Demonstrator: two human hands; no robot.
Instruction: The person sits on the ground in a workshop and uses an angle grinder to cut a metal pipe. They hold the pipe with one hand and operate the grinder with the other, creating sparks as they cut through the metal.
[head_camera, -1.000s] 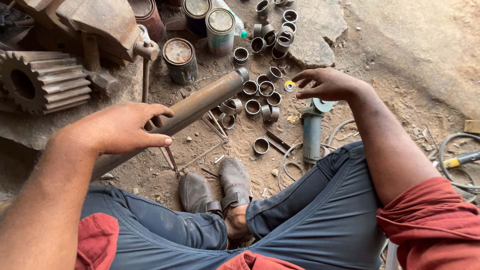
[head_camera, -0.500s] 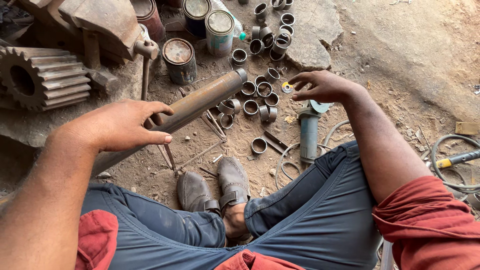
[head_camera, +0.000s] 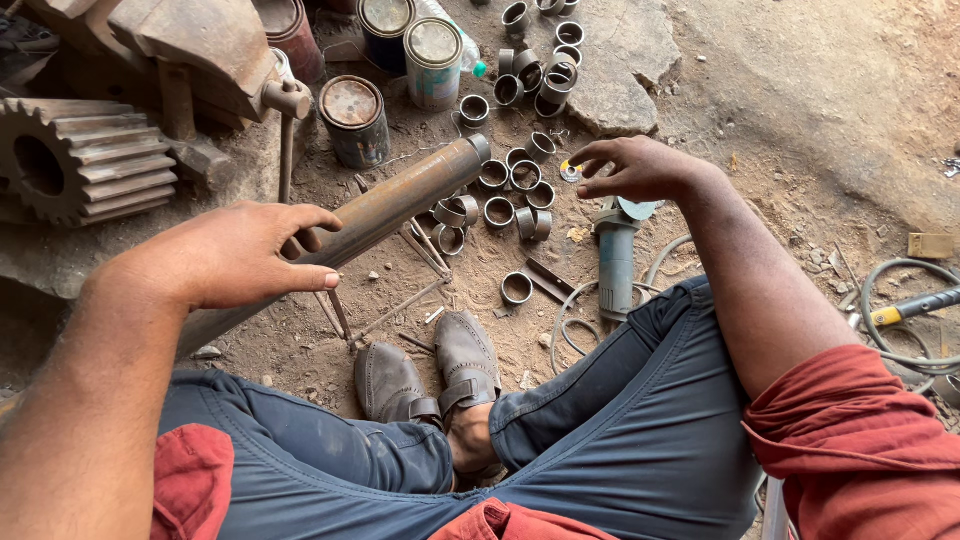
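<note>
Left hand (head_camera: 235, 255) clasped over rusty steel pipe (head_camera: 395, 205), slanting across dirt floor (head_camera: 800, 120). Right hand (head_camera: 635, 168) fingers loose, hovering above scattered metal rings (head_camera: 515, 182), none grasped. Angle grinder (head_camera: 616, 255) lying untouched beside knee.

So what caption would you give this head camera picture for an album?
Seated on dirt, left hand gripping a rusty metal pipe, right hand hovering over scattered metal rings beside an angle grinder.

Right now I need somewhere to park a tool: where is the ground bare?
Bare dirt lies right of the right hand, between the flat stone and the hose. A smaller patch sits between the pipe and shoes. The metal rings crowd the middle.
</note>
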